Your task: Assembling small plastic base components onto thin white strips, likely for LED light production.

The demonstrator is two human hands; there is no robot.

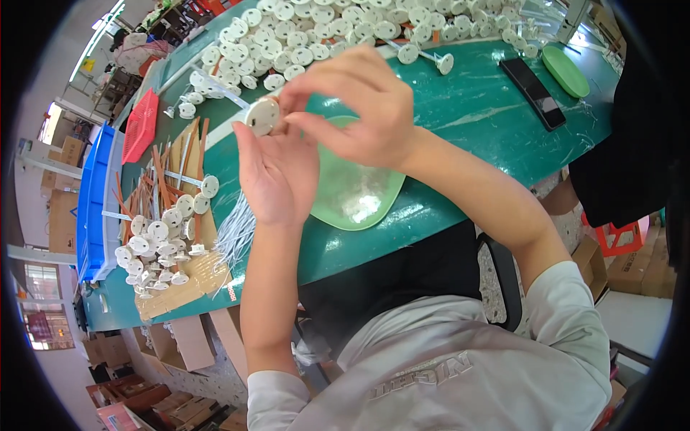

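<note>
While our left hand [269,169] rises palm-open over the green worktable [489,115], its fingertips pinch a white round disc [262,115] at about 11 o'clock from the middle of the view. Our right hand [359,108] comes in from 3 o'clock and closes thumb and forefinger on the same disc's right edge, the other fingers curled loosely above it. So the disc sits held between both hands, lifted clear of the table. Directly beneath the hands, toward 6 o'clock, lies a pale green shallow tray [352,190] with a few small clear bits in it. Across the top of the table, from 11 to 1 o'clock, we see a large heap of matching white discs [323,29], some with thin stems. At 9 o'clock a smaller cluster of stemmed discs [158,244] rests on cardboard [180,287] beside a bundle of white wires [233,233] and brown sticks [162,172]. A red mesh basket [141,126] lies at 10 o'clock, a dark phone [533,92] and green lid [566,70] at 2 o'clock.
</note>
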